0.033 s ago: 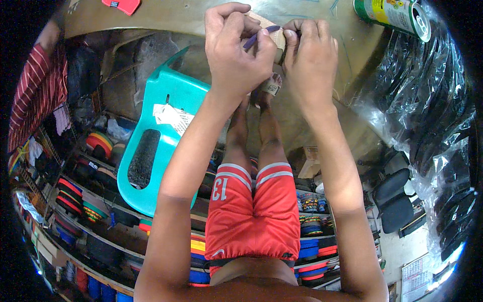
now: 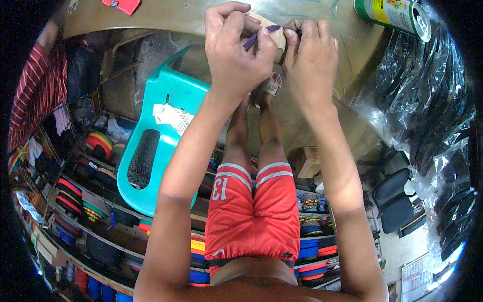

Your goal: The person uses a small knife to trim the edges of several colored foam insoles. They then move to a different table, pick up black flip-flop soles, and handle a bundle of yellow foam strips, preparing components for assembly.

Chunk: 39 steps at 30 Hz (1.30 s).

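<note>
My left hand is closed around a purple pen, whose tip points toward my right hand. My right hand grips the edge of a small brown cardboard piece. The cardboard sits between both hands over the tan tabletop and is mostly hidden by my fingers. Below the hands I see my bare feet and red shorts.
A green can lies at the table's far right and a red object at its far left. A teal plastic chair stands to my left. Black items in clear plastic bags hang on the right. Shelves of colourful goods run below. A person's red striped sleeve shows at far left.
</note>
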Available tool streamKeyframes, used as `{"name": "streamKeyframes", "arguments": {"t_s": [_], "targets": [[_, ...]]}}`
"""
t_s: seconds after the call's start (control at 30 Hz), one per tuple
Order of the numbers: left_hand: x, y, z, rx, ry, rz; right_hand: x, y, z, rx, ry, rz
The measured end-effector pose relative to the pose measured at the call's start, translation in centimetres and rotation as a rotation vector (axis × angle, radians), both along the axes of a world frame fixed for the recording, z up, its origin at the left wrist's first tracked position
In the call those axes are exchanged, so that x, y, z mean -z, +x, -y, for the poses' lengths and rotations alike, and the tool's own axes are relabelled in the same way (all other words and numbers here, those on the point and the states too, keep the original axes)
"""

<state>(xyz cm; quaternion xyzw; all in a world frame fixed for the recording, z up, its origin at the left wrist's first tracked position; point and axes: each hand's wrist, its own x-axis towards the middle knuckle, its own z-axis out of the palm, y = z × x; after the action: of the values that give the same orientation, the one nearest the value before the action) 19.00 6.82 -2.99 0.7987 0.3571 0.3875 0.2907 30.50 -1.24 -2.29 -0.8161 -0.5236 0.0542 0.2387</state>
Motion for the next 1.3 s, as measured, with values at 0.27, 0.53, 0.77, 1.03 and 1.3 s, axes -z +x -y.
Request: {"name": "streamKeyframes", "arguments": {"t_s": [0.27, 0.53, 0.77, 1.03, 1.3], "targets": [[-0.2, 0.2, 0.0, -0.028, -0.022, 0.041, -0.8, 0.9, 1.3, 0.058, 0.114, -0.247], [-0.1, 0.2, 1.0, -0.066, -0.15, 0.116, -0.2, 0.7, 2.5, 0.082, 0.31, -0.227], [1.2, 0.2, 0.8, -0.113, -0.05, 0.144, 0.6, -0.1, 2.2, 0.084, 0.057, -0.025], [1.4, 0.1, 0.9, 0.073, 0.044, 0.06, 0.9, 0.4, 2.5, 0.106, 0.102, -0.084], [1.3, 0.3, 0.9, 0.1, 0.048, 0.051, 1.0, 0.4, 2.6, 0.111, 0.098, -0.066]]}}
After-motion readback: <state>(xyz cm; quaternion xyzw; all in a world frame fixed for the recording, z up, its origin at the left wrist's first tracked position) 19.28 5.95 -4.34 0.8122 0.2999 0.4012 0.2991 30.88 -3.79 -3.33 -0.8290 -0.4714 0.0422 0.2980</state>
